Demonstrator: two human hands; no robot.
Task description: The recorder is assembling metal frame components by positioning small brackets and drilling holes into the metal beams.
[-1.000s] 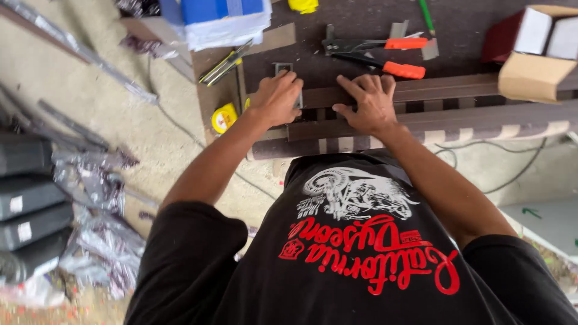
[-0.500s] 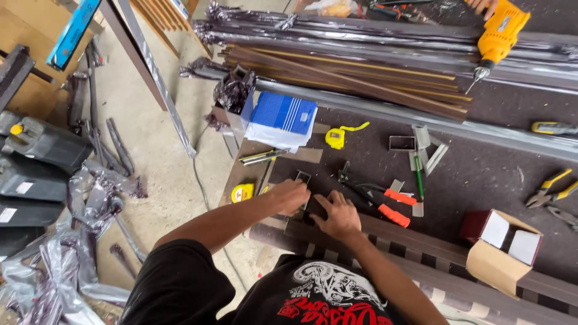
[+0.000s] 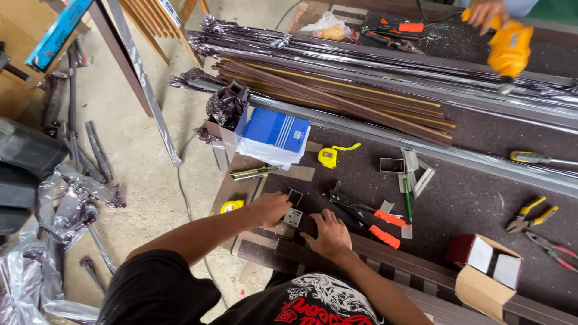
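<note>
Head view, near to far. Right hand [image 3: 330,235] lies flat, fingers spread, pressing on a dark rail [image 3: 385,260] at the desk [image 3: 469,198] edge. Left hand [image 3: 271,209] has its fingers curled onto a small perforated metal plate [image 3: 292,217], which lies on the desk between both hands; a square tube piece [image 3: 295,197] sits just beyond. Orange-handled pliers [image 3: 367,218] lie right of the hands, a cardboard box [image 3: 484,274] farther right. Beyond: yellow tape measure [image 3: 329,156], blue-white box [image 3: 274,135], long wrapped profiles [image 3: 373,78]. Far edge: another person's hand [image 3: 484,12] on a yellow drill [image 3: 509,49].
</note>
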